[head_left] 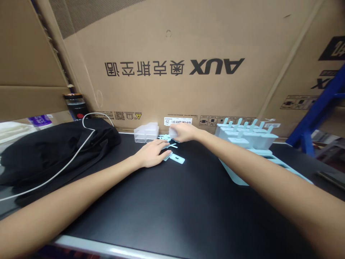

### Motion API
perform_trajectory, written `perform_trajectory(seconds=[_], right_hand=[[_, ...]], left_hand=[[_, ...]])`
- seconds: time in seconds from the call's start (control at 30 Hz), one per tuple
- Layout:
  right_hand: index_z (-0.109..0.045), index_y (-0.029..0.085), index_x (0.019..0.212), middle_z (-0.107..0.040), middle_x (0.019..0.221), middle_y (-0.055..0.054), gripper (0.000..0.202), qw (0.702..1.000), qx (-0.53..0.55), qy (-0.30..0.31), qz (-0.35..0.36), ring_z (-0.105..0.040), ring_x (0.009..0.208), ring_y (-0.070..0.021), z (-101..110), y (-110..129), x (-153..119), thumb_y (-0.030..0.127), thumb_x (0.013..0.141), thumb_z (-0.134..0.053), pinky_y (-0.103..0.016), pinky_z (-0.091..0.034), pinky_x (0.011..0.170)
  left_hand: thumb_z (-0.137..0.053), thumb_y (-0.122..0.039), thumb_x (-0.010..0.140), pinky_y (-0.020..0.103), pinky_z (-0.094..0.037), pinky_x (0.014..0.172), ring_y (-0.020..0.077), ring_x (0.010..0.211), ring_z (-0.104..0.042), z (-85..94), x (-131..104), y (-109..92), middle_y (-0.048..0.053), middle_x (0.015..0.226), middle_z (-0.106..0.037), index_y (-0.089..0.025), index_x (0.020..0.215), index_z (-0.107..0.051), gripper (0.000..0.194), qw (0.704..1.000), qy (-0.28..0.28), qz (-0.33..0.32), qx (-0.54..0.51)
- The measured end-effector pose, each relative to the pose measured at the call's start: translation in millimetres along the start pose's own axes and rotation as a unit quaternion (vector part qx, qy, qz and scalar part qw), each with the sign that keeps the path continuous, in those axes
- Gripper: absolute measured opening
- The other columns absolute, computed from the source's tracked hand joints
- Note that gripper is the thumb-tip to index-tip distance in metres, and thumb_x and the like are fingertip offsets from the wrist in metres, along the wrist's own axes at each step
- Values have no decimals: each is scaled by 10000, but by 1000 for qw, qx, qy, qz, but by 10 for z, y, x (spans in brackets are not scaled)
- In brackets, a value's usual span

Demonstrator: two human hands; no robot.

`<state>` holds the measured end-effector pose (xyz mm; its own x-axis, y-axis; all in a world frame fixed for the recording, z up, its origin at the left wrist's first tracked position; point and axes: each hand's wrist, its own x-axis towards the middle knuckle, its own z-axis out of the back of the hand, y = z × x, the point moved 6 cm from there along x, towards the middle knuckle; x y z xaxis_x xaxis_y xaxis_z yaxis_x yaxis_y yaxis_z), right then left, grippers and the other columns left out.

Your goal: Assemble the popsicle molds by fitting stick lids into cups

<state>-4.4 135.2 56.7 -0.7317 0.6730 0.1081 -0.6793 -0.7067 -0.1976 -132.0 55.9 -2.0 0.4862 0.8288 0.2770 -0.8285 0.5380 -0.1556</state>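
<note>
My left hand (151, 153) lies low over the table, its fingers stretched out at the pile of light blue sticks (165, 137). Close by its thumb is a light blue slotted lid (177, 158), with part of another lid under the fingertips. My right hand (185, 131) is closed around a whitish translucent ice-pop mould (173, 133) just behind the sticks. Its fingertips are partly hidden. Left of the pile, several clear ice-pop moulds (146, 132) stand grouped together. A light blue rack (237, 176) on the right carries covered moulds (262, 141) with sticks pointing up.
Cardboard boxes (167, 93) wall off the back of the black table (167, 212). Black cloth (54, 151) with a white cable (72, 158) covers the left side, near a dark bottle (77, 107). A blue metal frame (315, 111) rises at the right, near a phone-like dark object (331, 178).
</note>
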Motion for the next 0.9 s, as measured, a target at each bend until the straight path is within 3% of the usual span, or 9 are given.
perform_trajectory(seconds=[0.17, 0.4, 0.5, 0.63, 0.73, 0.9], right_hand=[[-567, 138, 1204, -683, 1055, -154, 453, 999, -13, -20, -28, -623, 923, -261, -64, -74, 18, 257, 768, -600, -310, -377, 684], [-537, 141, 1218, -670, 1107, -181, 453, 996, -46, -50, -62, -627, 934, -286, 92, -294, -73, 330, 812, -599, -328, -371, 699], [-540, 165, 1202, -676, 1107, -162, 441, 995, -59, -53, -61, -632, 925, -277, 141, -301, -125, 354, 810, -607, -319, -363, 684], [-549, 199, 1168, -685, 1096, -127, 401, 995, -71, -52, -41, -631, 925, -261, 129, -230, -141, 276, 779, -608, -305, -341, 659], [-551, 202, 1164, -682, 1098, -125, 407, 996, -73, -47, -29, -623, 929, -255, 112, -201, -138, 224, 761, -598, -303, -330, 655], [-565, 202, 1135, -685, 1029, -111, 424, 998, -63, -19, -1, -615, 867, -238, 117, -202, -208, 201, 714, -616, -294, -309, 618]], left_hand=[[-333, -588, 1004, 491, -384, 1139, 304, 1371, -472, 19, -2, -26, 97, 1489, -507, -226, 1394, -537, 570, 1000, 1, -3, 4], [-349, -571, 1004, 483, -406, 1118, 305, 1362, -463, 25, -18, -40, 95, 1457, -522, -227, 1367, -530, 532, 1000, 0, -8, -19], [-347, -584, 1000, 486, -437, 1081, 305, 1335, -477, 27, -26, -32, 94, 1430, -527, -238, 1355, -514, 523, 1000, 1, -5, -27], [-360, -603, 989, 482, -448, 1048, 311, 1262, -499, 112, -50, -67, 111, 1335, -538, -226, 1320, -513, 524, 999, -27, -28, -11], [-426, -656, 942, 464, -491, 943, 299, 1108, -558, 182, -79, -93, 103, 1213, -542, -228, 1243, -533, 534, 998, -38, -43, 4], [-513, -648, 902, 389, -512, 752, 207, 811, -600, 134, -77, -60, 54, 1111, -525, -246, 1128, -523, 461, 998, 6, -48, -28]])
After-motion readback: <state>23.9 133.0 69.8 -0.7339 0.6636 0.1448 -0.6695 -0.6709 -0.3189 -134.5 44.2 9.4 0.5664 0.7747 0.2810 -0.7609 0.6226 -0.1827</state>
